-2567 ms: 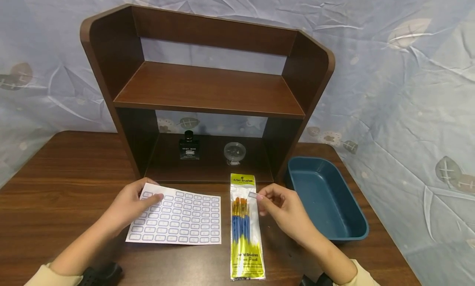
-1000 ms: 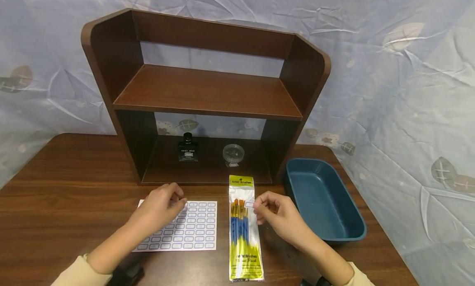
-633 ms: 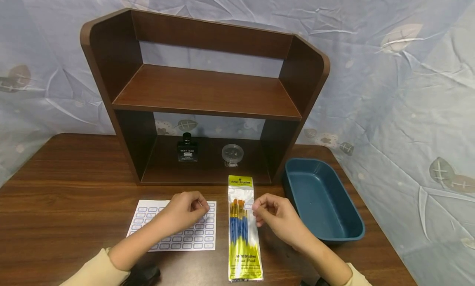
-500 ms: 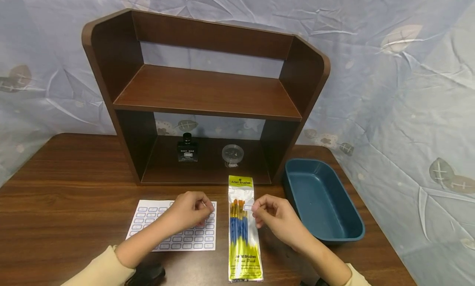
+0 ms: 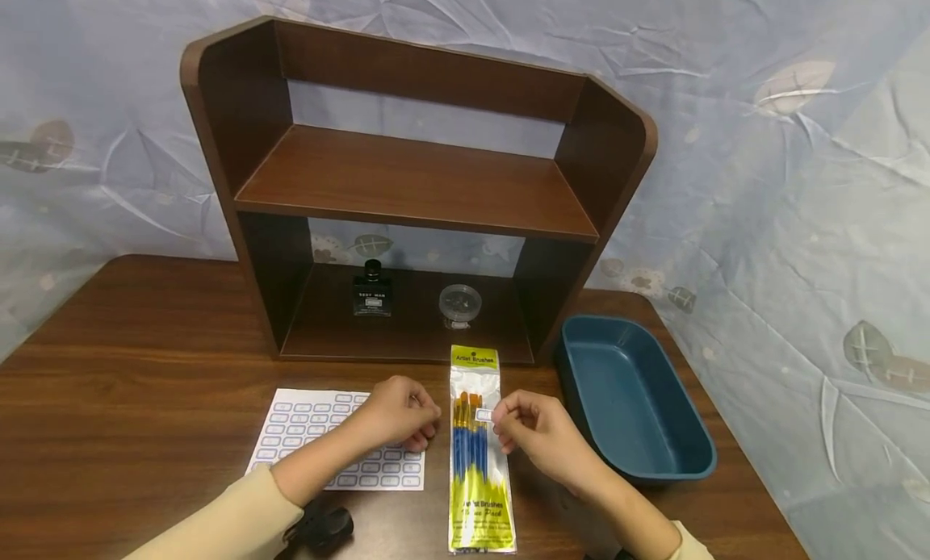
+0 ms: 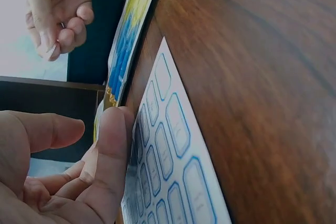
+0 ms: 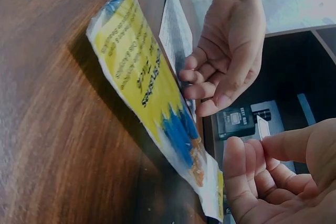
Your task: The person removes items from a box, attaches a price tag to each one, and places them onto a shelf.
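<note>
My right hand (image 5: 541,435) pinches a small white label sticker (image 5: 483,415) between thumb and forefinger, over the paintbrush pack (image 5: 481,516). The pack lies upright to me on the table, yellow at both ends, with blue-handled brushes showing through. Just left of it hovers my left hand (image 5: 401,413), its fingers loosely bent and holding nothing; thumb (image 6: 55,132) and fingers stand apart in the left wrist view. Beneath that hand and forearm lies the sheet of blue-framed labels (image 5: 294,423), partly hidden. The sticker (image 7: 263,128) sticks out past the right fingertips in the right wrist view.
Behind the pack stands a brown two-tier shelf (image 5: 417,177). On its lower level are a black perfume bottle (image 5: 372,292) and a round clear container (image 5: 460,302), each bearing a label. A blue plastic bin (image 5: 639,399) sits to the right.
My left hand has let go of the label sheet, now flat on the table, and moved right toward the brush pack. My right hand, still pinching the sticker, has shifted slightly down and left.
</note>
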`<state>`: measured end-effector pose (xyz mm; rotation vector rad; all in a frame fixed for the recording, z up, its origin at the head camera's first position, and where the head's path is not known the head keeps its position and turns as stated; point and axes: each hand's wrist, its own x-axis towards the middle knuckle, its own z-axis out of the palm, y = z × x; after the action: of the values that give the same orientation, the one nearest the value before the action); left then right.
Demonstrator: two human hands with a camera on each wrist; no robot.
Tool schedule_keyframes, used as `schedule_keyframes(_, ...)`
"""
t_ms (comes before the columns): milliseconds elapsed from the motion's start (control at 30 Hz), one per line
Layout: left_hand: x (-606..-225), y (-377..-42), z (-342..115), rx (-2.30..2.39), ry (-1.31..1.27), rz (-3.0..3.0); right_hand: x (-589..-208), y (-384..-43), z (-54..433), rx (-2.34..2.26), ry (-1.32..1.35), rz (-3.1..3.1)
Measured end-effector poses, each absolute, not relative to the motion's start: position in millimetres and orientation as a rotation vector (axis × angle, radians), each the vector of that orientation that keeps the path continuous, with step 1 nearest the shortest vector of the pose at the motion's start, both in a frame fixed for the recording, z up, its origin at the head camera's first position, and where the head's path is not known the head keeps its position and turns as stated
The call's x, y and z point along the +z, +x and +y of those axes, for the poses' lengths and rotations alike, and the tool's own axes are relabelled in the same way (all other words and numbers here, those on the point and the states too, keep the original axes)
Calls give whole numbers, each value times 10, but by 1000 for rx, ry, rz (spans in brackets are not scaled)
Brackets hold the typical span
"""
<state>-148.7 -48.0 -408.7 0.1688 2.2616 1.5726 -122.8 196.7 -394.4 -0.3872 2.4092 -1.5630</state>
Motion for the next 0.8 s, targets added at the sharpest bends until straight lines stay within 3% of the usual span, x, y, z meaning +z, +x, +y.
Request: schedule_keyframes(800, -4108, -1542, -297, 1609, -20, 2123, -4197, -1374, 2010, -1606, -290, 2210)
